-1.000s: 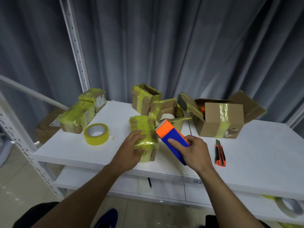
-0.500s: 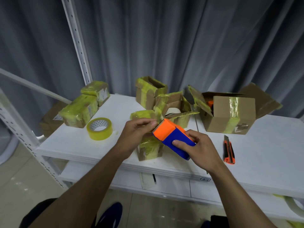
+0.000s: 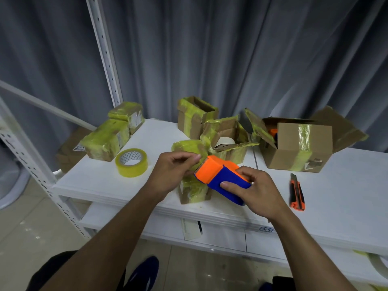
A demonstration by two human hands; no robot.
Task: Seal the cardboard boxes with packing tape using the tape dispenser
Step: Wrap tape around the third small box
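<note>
Though near the shelf (image 3: 109, 185) edge, taped box (image 3: 193, 192), tape dispenser (image 3: 222, 181) in right hand (image 3: 258, 192).

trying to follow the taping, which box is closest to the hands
The small tape-wrapped box at the front edge of the shelf, behind the left hand and tape dispenser; all others sit farther back.

Dispenser (image 3: 222, 181): smooth plastic, slight sheen. Boxes (image 3: 294, 152): matt brown cardboard; their tape (image 3: 303, 141) glossy, crinkled. Roll (image 3: 134, 172), centre left: glossy film. Bench (image 3: 346, 196): smooth matt white. Curtain (image 3: 231, 49), top: grey cloth. Post (image 3: 104, 49): white painted metal.
</note>
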